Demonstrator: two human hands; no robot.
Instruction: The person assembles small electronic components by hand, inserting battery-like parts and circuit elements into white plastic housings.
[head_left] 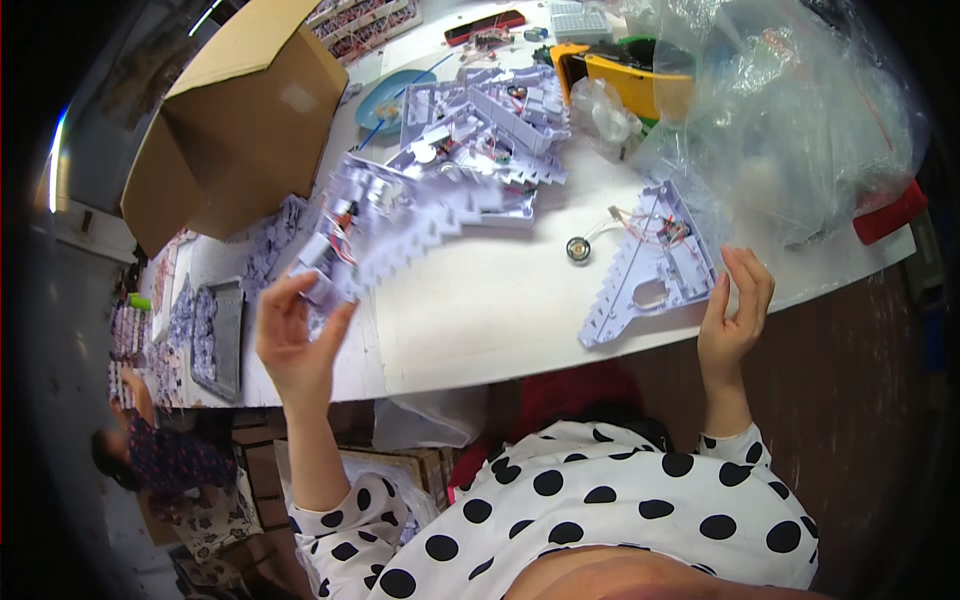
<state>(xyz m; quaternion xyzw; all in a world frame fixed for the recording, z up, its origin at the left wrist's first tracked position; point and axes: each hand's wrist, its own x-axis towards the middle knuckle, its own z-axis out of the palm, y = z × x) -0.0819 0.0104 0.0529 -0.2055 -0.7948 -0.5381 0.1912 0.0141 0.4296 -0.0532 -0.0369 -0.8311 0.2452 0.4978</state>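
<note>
From my remote post I see the left hand point(295, 335) pinching a serrated housing point(415, 225), long axis slanting away rightward; a triangular housing point(665, 258) lies left of the nearer right hand point(736, 308), digits parted, contact unclear.

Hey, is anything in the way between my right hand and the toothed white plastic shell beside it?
Nothing visible. Your right hand is at the right edge of the shell. The round speaker lies left of it, and the clear plastic bag is farther back.
</note>
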